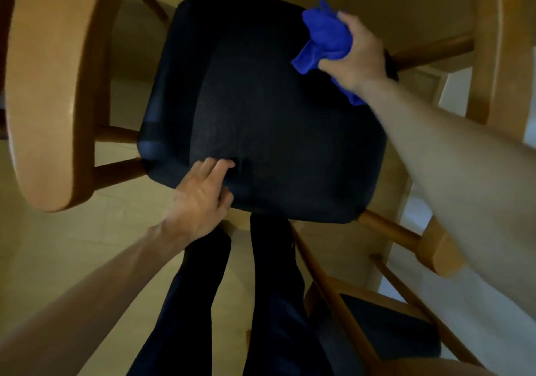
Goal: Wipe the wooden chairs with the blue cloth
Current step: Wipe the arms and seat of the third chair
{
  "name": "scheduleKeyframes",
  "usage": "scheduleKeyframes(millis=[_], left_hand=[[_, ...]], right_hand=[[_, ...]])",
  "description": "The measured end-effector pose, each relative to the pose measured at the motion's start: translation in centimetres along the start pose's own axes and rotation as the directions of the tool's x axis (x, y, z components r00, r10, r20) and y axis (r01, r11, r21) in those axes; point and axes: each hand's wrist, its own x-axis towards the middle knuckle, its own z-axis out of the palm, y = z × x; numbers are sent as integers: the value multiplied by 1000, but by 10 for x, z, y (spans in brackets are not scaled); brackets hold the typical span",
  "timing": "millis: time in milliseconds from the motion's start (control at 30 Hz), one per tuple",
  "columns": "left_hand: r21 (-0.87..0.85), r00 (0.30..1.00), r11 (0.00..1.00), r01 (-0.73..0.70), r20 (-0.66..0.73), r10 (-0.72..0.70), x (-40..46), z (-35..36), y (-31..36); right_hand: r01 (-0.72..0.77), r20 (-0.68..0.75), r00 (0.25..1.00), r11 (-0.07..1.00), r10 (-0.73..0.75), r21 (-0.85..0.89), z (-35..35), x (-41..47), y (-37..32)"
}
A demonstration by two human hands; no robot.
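Note:
A wooden chair with a dark padded seat (261, 109) fills the middle of the view, seen from above. Its curved wooden backrest (49, 85) arcs down the left side. My right hand (356, 54) grips a bunched blue cloth (324, 36) at the seat's far right corner. My left hand (200, 199) rests on the near left edge of the seat, its fingers lying fairly straight on the padding. The far legs of the chair are mostly hidden under the seat.
A second wooden chair (385, 326) with a dark seat stands at the lower right. A wooden table leg (499, 45) and a rail rise at the upper right. My dark-trousered legs (261, 303) stand on the pale floor just in front of the seat.

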Motion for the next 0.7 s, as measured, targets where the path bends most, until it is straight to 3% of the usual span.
scheduleKeyframes(millis=[67, 200, 333, 467, 567, 700], left_hand=[[-13, 1000, 1000, 13, -11, -13, -6, -1, -4], [-17, 999, 999, 31, -11, -32, -20, -4, 2], [-33, 997, 998, 44, 62, -42, -16, -4, 30], [14, 995, 1000, -19, 94, 18, 0, -2, 50], [2, 996, 1000, -16, 91, 16, 15, -4, 56], [-10, 999, 1000, -10, 38, 11, 35, -7, 64]], right_hand=[[-10, 18, 1000, 999, 11, -47, 23, -21, 9], [187, 69, 980, 982, -185, -24, 70, -134, 27], [109, 216, 972, 993, -96, -48, 94, -244, 40], [109, 309, 945, 994, -110, 21, 85, -275, 46], [162, 181, 969, 986, -167, 44, 58, -250, 45], [271, -103, 960, 959, -262, 85, 9, -165, 34]])
